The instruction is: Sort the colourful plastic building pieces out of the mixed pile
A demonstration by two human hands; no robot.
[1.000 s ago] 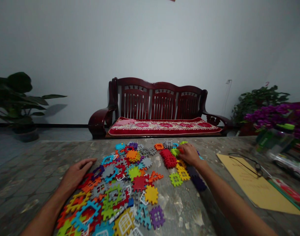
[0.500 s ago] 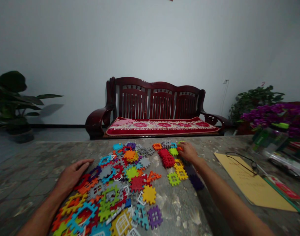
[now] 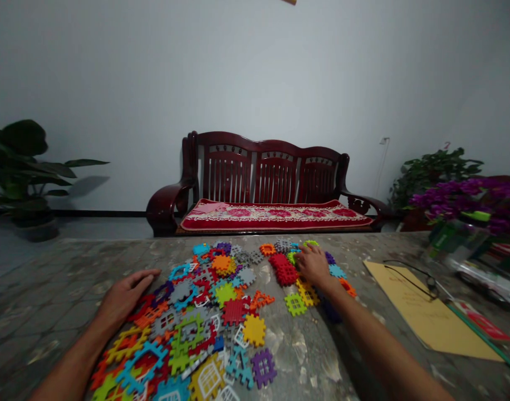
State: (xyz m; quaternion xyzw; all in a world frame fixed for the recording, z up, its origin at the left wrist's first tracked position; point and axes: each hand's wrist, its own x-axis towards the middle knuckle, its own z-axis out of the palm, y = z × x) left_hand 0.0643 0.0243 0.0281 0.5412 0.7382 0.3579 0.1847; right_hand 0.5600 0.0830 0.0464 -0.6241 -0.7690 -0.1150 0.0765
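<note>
Several colourful plastic interlocking tiles (image 3: 209, 312) lie scattered on a marbled grey table (image 3: 50, 278). My left hand (image 3: 123, 298) rests flat on the left edge of the pile, fingers stretched out and holding nothing. My right hand (image 3: 313, 264) reaches to the far side of the pile, its fingers curled down over a green tile (image 3: 293, 257) beside two red tiles (image 3: 285, 270). Whether it grips a tile I cannot make out. Yellow tiles (image 3: 307, 291) and a second green tile (image 3: 295, 303) lie just below that hand.
A yellow envelope (image 3: 430, 317) with glasses (image 3: 422, 277) on it lies at the right. Purple flowers (image 3: 464, 195) in a vase stand at the far right. Beyond the table are a dark wooden bench (image 3: 271, 184) and potted plants (image 3: 21, 167).
My right hand has shifted slightly left and toward me over the green tile, uncovering blue and orange tiles to its right. My left hand has stayed in place.
</note>
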